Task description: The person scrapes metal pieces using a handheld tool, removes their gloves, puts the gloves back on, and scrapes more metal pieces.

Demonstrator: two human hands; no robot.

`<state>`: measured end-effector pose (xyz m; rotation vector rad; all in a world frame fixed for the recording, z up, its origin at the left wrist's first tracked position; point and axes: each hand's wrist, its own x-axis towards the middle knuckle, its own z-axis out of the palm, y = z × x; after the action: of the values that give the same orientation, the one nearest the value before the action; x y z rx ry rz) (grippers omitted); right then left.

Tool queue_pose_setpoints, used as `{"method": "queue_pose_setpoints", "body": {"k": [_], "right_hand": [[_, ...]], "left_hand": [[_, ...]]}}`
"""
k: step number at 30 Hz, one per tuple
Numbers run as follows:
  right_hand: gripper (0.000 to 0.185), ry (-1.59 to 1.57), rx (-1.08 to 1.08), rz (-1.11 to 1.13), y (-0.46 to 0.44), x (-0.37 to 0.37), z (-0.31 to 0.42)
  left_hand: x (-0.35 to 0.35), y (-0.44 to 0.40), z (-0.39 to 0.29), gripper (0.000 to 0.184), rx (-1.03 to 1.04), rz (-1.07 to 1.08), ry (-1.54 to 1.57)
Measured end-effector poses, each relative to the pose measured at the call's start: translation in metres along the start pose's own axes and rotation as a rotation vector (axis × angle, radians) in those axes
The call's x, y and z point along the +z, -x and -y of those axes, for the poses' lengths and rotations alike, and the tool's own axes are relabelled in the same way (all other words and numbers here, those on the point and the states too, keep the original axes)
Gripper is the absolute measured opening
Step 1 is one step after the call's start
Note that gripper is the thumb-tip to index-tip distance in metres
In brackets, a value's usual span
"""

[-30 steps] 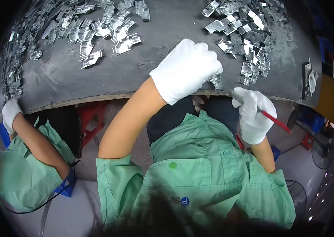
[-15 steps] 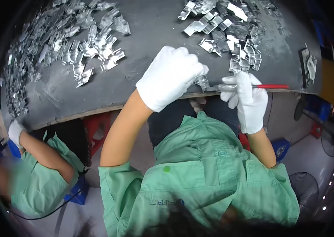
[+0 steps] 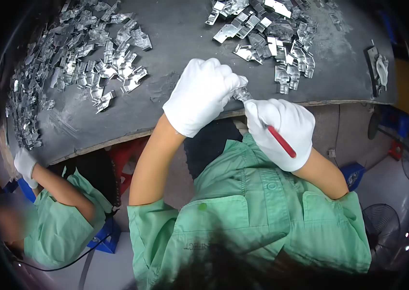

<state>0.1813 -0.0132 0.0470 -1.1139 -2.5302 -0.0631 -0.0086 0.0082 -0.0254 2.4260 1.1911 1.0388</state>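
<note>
My left hand (image 3: 203, 94), in a white glove, is closed on a small shiny metal part (image 3: 242, 94) near the table's front edge. My right hand (image 3: 282, 130), also gloved in white, grips a tool with a red handle (image 3: 282, 141). The handle sticks out of the fist toward me, and the tool's front end is hidden by the fingers. Both hands almost meet at the metal part. Beyond them lies a pile of similar metal parts (image 3: 282, 50) on the dark table (image 3: 175, 63).
A wide heap of metal parts (image 3: 88, 63) covers the table's left side. A white cloth-like item (image 3: 382, 70) lies at the right end. At the left a co-worker's gloved hand (image 3: 24, 163) touches the table edge. A fan (image 3: 381, 222) stands at lower right.
My right hand has moved left to the metal part, and the red handle has swung from level to slanting down toward me. The view has shifted somewhat. My left hand still holds the part.
</note>
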Motion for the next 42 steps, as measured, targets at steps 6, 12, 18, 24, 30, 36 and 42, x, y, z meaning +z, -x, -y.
{"method": "queue_pose_setpoints", "body": {"k": [6, 12, 18, 24, 30, 36, 42], "right_hand": [[0.012, -0.714, 0.591, 0.074, 0.001, -0.006, -0.024], [0.025, -0.93, 0.895, 0.184, -0.003, -0.008, -0.018], [0.011, 0.113, -0.24, 0.14, -0.003, 0.001, 0.013], [0.013, -0.8, 0.518, 0.082, -0.001, -0.003, -0.026], [0.018, -0.965, 0.831, 0.136, -0.001, -0.005, -0.013], [0.025, -0.085, -0.196, -0.089, 0.005, 0.009, 0.0], [0.021, -1.142, 0.764, 0.097, 0.009, -0.011, -0.026]], "left_hand": [[-0.001, -0.001, 0.0, 0.035, -0.005, 0.05, -0.034], [-0.003, -0.002, -0.002, 0.035, -0.011, 0.055, -0.046], [0.0, -0.001, 0.001, 0.035, -0.003, 0.075, -0.054], [-0.001, -0.002, -0.001, 0.033, -0.011, 0.043, -0.044], [-0.001, -0.002, -0.002, 0.03, -0.024, 0.057, -0.039], [-0.002, -0.003, -0.001, 0.029, -0.024, 0.078, -0.056], [-0.003, -0.003, -0.004, 0.025, -0.057, 0.076, -0.065]]}}
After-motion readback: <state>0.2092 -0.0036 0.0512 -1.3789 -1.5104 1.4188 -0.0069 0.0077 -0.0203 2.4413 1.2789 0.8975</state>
